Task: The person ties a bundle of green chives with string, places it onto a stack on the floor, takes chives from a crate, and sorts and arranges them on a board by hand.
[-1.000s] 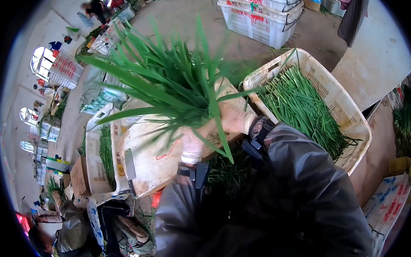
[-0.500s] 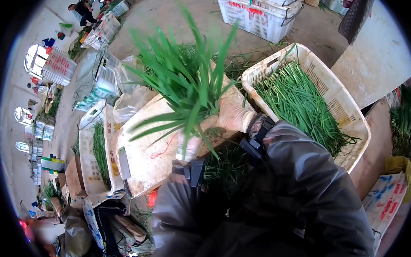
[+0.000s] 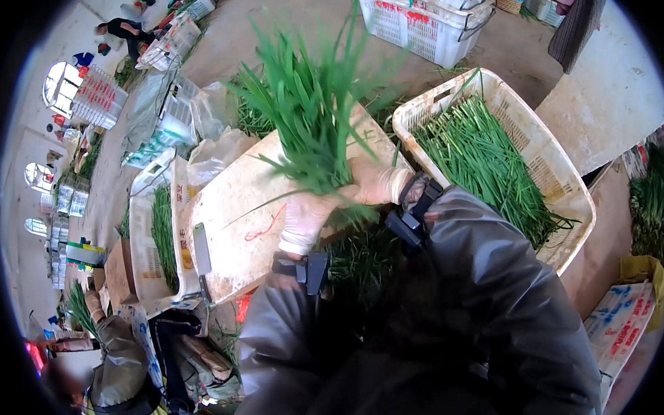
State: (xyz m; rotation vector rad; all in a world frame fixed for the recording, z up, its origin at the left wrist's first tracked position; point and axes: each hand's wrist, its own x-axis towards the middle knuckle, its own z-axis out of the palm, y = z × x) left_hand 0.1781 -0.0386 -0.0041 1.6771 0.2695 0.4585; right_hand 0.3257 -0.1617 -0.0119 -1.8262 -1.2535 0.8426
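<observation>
A leafy green bunch (image 3: 306,122) stands above the near edge of a pale board (image 3: 236,219), its upper leaves blurred. Both gloved hands are wrapped round its base. My left hand (image 3: 306,215) is on the lower left side, and my right hand (image 3: 378,181) grips from the right, the two touching. Short green ends stick out below the hands. On the board, left of my left hand, lies a thin red string (image 3: 265,231). To the right, a white crate (image 3: 575,249) holds many cut green stalks (image 3: 487,165).
Another crate (image 3: 147,252) with greens is left of the board. Dark green leaves (image 3: 363,271) lie below my hands. Stacked white crates (image 3: 419,27) stand at the back. A co-worker (image 3: 121,368) sits lower left, holding greens; another person (image 3: 126,30) bends far back left.
The bunch's leaves, spread wide to the left before, now point more upright and closer together. My left hand has shifted slightly up round the base.
</observation>
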